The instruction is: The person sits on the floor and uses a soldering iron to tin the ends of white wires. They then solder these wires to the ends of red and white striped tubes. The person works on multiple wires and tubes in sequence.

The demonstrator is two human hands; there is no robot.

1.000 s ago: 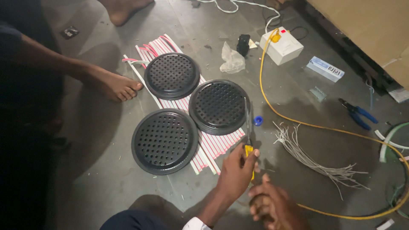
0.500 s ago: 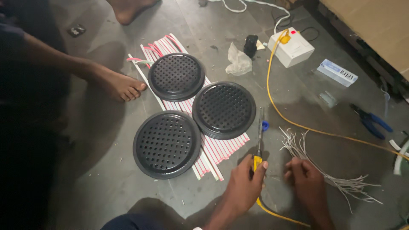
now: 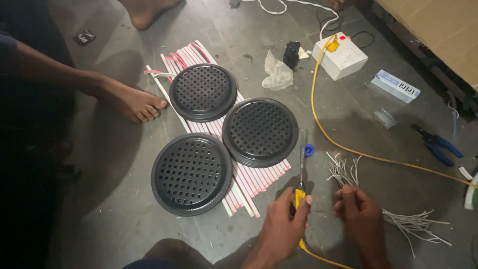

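Note:
My left hand (image 3: 285, 226) grips the yellow handle of a thin-shafted tool (image 3: 300, 169). The shaft points away from me towards a small blue cap (image 3: 308, 149). A yellow cable (image 3: 338, 144) runs from under that hand across the floor to a white switch box (image 3: 343, 62). My right hand (image 3: 361, 219) rests just right of the tool. Its fingers curl down on a bundle of thin white wires (image 3: 398, 219) spread on the floor.
Three round black perforated covers (image 3: 191, 172) (image 3: 260, 130) (image 3: 203, 91) lie on red-and-white strips (image 3: 249, 182). Another person's bare foot (image 3: 132, 102) rests left of them. Blue-handled pliers (image 3: 438, 144), a small white-and-blue box (image 3: 397, 85), crumpled plastic (image 3: 278, 74) and cardboard (image 3: 438, 30) are at the right and back.
My hands were together at the tool's handle. The right hand has moved off to the right onto the white wires. The left keeps hold of the tool.

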